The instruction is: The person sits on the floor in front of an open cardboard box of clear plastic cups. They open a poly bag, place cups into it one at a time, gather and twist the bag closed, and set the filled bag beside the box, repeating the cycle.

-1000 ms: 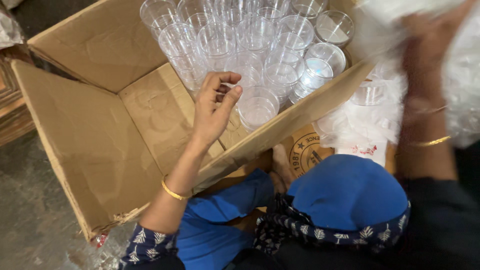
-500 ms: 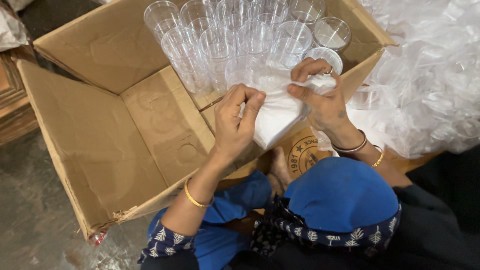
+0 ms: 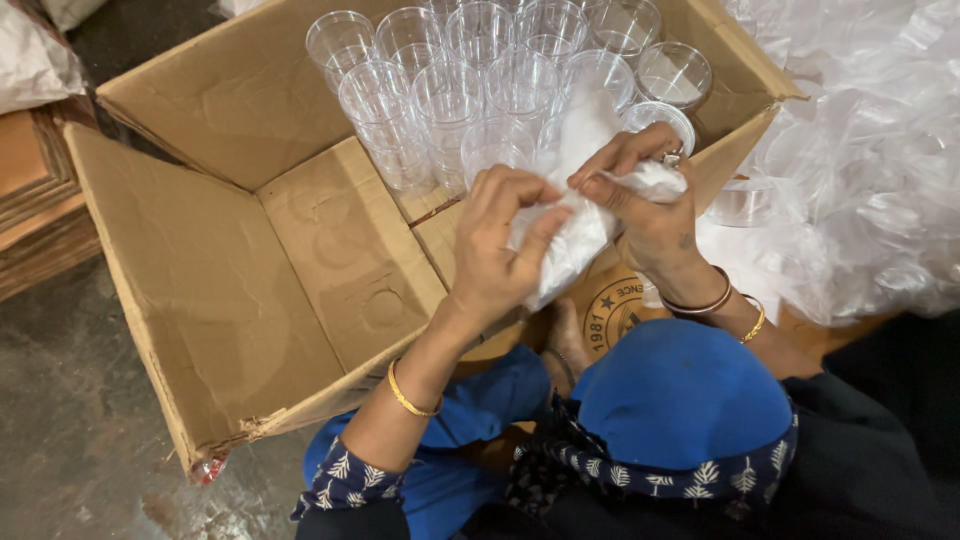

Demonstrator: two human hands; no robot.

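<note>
An open cardboard box [image 3: 200, 300] lies in front of me, its far half filled with several upright stacks of clear plastic cups [image 3: 470, 80]. Over the box's near edge, both hands pinch a whitish plastic sleeve [image 3: 585, 120]. My left hand [image 3: 495, 245] grips the sleeve's lower part. My right hand [image 3: 650, 210], with a ring and bangles, holds its crumpled top end, right next to a cup [image 3: 660, 115] at the box's right side. What the sleeve contains is hidden.
A heap of crumpled clear plastic wrapping [image 3: 860, 170] lies to the right of the box. My blue-clad knee [image 3: 680, 400] is below the hands. Grey concrete floor [image 3: 70, 420] and stacked wooden boards [image 3: 35, 200] are on the left. The box's near-left half is bare cardboard.
My left hand left the cups in the box and my right hand came down from the upper right. Both now meet on the plastic sleeve over the box edge.
</note>
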